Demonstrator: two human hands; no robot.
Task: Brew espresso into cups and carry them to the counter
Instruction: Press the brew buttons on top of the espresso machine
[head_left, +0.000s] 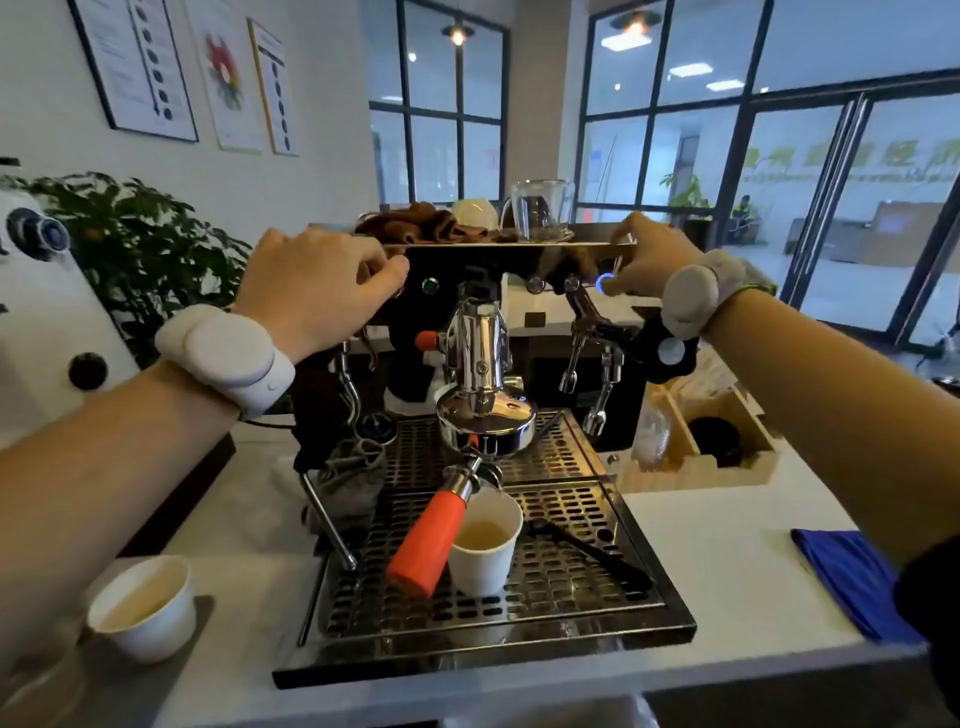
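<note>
Both hands are raised to the top front edge of the espresso machine. The left hand is curled, its fingertips pinched at something on the left of the front panel; what is pinched is hidden by the fingers. The right hand is rested on the right end of the top plate, its thumb laid against a lit blue button; its other fingers are bent over the edge, and whether anything is gripped cannot be told.

The paper cup is stood upright on the drip tray, directly under the spouts of the portafilter, and a shallow pool of pale liquid is seen in it. It is placed well below both hands, towards the wearer, roughly midway between them. The orange portafilter handle is angled down and to the left, touching or just beside the cup's left wall, so that side is crowded. The cup's right side is left free, so the right hand is judged better placed for the coming reach, made downward and inward.

A second paper cup, also holding pale liquid, is stood on the tabletop at the lower left, nearer the left hand. A blue cloth is laid at the right.
</note>
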